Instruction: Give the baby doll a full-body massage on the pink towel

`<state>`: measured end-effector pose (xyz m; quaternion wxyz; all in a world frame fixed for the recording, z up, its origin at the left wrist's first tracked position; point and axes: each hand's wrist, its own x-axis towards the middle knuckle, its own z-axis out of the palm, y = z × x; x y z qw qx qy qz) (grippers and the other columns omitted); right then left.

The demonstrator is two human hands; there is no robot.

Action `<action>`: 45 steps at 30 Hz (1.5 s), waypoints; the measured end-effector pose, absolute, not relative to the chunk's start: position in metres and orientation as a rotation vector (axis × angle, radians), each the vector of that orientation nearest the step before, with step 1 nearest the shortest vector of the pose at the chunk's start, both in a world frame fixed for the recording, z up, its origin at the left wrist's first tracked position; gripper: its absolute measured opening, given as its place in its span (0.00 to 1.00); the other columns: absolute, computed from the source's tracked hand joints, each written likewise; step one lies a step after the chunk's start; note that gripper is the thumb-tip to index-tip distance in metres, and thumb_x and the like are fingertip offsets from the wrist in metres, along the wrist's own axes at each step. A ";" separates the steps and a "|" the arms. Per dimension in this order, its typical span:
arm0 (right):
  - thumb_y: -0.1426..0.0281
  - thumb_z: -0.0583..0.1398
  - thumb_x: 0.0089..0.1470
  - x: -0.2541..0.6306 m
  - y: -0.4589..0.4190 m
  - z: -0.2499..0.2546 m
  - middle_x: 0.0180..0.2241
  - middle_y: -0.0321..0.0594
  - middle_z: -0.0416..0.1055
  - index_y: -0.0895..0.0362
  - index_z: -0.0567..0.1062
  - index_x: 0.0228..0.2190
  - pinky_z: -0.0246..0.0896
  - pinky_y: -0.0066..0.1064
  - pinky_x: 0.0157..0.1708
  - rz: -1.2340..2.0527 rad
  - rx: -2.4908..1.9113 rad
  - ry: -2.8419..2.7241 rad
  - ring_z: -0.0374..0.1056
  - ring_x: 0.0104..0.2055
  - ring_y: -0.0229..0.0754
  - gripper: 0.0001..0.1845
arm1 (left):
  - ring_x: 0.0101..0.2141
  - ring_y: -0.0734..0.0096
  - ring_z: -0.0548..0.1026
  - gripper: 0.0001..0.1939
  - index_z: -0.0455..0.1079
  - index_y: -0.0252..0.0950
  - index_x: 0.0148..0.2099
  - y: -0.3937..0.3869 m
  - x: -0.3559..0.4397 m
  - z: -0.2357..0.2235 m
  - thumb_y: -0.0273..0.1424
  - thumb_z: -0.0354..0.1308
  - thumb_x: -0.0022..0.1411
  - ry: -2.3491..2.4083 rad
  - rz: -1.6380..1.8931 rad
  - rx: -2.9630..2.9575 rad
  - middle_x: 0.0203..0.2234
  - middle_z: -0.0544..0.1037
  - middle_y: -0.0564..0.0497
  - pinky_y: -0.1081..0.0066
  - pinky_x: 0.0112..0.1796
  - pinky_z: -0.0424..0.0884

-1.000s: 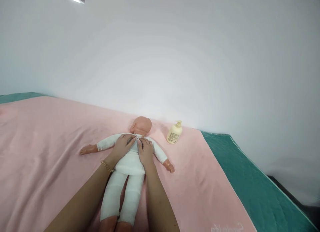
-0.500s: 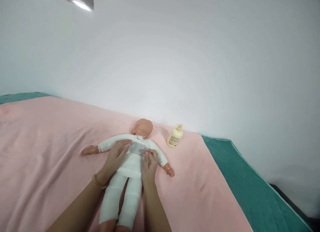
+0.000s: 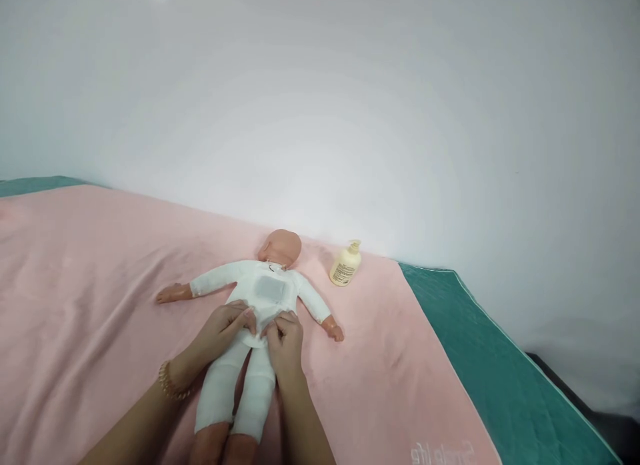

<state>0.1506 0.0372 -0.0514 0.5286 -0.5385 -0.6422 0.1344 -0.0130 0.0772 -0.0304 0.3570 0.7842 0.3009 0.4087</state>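
Observation:
A baby doll (image 3: 260, 288) in a white suit lies on its back on a pink blanket (image 3: 100, 285), head towards the wall, arms spread. A grey patch shows on its chest. My left hand (image 3: 220, 331) rests on the doll's left hip, fingers curled onto the white cloth at the waist. My right hand (image 3: 284, 341) pinches the cloth at the lower edge of the doll's top, beside the left hand. A beaded bracelet (image 3: 167, 381) circles my left wrist.
A cream pump bottle (image 3: 345, 266) leans on the blanket just right of the doll's head, near the white wall. A teal mattress (image 3: 500, 378) shows beyond the blanket's right edge and at the far left.
Both hands slid from the doll's chest and collar down to its waist, uncovering the grey chest patch. The doll stayed in place.

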 end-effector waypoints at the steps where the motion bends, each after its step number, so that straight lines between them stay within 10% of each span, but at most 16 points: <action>1: 0.80 0.53 0.47 0.150 0.038 -0.052 0.18 0.32 0.63 0.55 0.69 0.13 0.53 0.32 0.33 0.341 -1.300 -1.537 0.61 0.27 0.39 0.17 | 0.32 0.67 0.73 0.27 0.74 0.37 0.26 0.078 -0.013 -0.029 0.39 0.41 0.72 0.786 1.035 2.011 0.25 0.78 0.51 0.69 0.41 0.66; 45: 0.67 0.50 0.65 0.149 0.037 -0.046 0.40 0.41 0.73 0.53 0.77 0.37 0.55 0.39 0.50 0.273 -1.271 -1.400 0.64 0.47 0.45 0.16 | 0.47 0.60 0.74 0.17 0.74 0.39 0.41 0.080 -0.012 -0.039 0.40 0.45 0.69 1.031 1.268 2.061 0.41 0.80 0.49 0.57 0.56 0.60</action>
